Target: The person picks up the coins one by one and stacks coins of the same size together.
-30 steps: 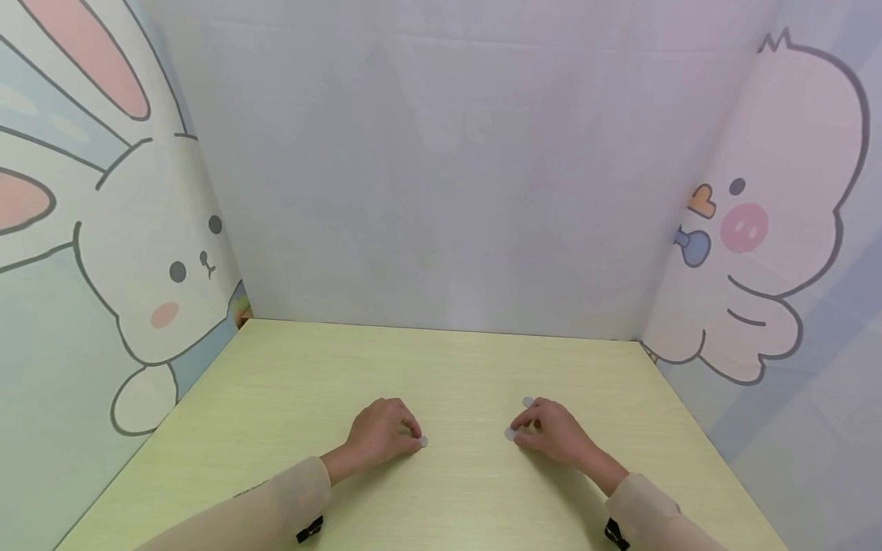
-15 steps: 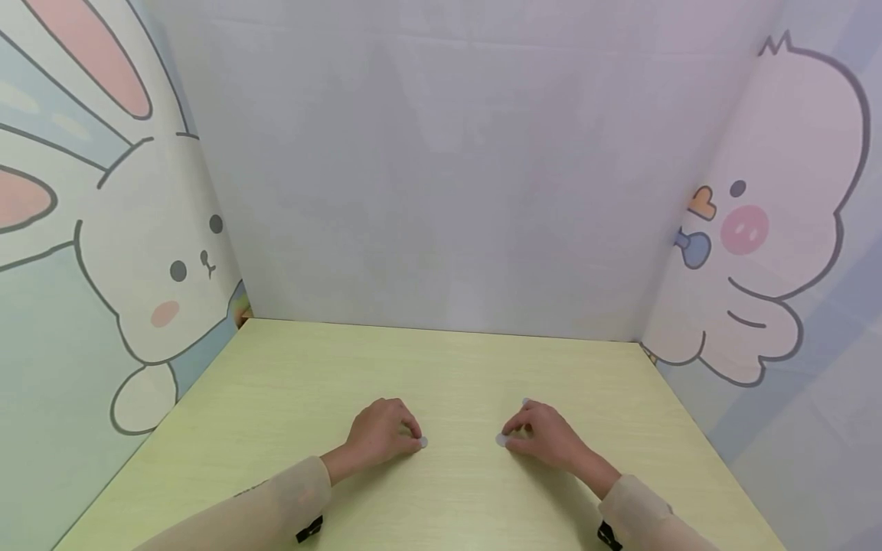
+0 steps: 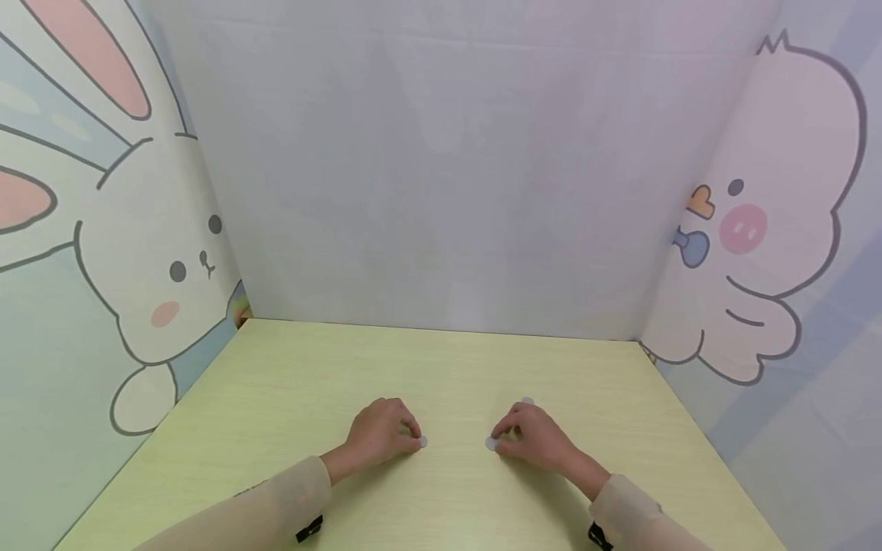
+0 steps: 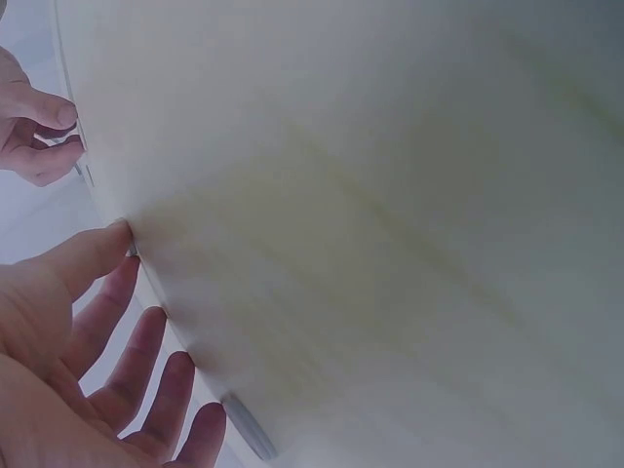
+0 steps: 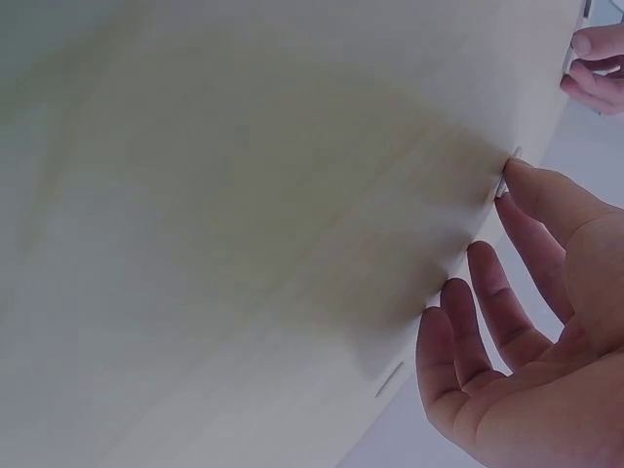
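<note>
My left hand point(image 3: 379, 432) rests low over the table, thumb and index finger pinching the edge of a small flat grey-white disc point(image 3: 423, 441). To its right my right hand point(image 3: 540, 438) pinches a similar disc point(image 3: 491, 443) between thumb and index finger, close to the tabletop. A third disc point(image 3: 527, 400) lies just behind the right hand's knuckles, partly covered by it. In the left wrist view, another grey disc point(image 4: 249, 427) lies by the left little finger; the hand hides it in the head view. Both hands' other fingertips are right at the table surface.
The pale wood table point(image 3: 441, 505) ends at a plain whitish cloth wall point(image 3: 441, 176). A side panel with a rabbit point(image 3: 155, 252) stands at the left, one with a chick point(image 3: 772, 214) at the right. Dark straps show under both sleeves.
My right hand has slid left and slightly nearer, carrying its disc toward the left one. The disc behind it stays in place. My left hand has not moved.
</note>
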Demonstrator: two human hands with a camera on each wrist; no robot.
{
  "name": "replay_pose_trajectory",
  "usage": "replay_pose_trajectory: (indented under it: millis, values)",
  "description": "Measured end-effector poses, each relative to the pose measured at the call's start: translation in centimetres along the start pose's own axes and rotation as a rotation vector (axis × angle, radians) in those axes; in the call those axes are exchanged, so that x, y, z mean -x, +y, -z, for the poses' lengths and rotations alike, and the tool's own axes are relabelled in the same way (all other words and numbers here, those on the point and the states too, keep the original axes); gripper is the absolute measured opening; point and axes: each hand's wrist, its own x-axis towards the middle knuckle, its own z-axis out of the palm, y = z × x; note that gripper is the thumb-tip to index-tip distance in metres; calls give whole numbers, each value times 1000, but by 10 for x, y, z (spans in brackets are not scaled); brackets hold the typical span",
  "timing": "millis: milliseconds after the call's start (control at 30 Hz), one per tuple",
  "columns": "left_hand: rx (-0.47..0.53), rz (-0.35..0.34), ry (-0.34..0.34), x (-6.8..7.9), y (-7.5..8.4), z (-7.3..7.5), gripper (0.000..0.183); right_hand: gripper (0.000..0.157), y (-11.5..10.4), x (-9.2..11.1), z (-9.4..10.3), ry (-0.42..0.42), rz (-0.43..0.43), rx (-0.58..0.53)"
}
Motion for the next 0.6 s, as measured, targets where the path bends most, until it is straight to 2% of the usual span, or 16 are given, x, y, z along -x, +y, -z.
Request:
replay_pose_trajectory:
  millis: [600]
  values:
    - [1,3,-5,0,-1,0,12,9,-20,-12,-12,-36,-2,-23]
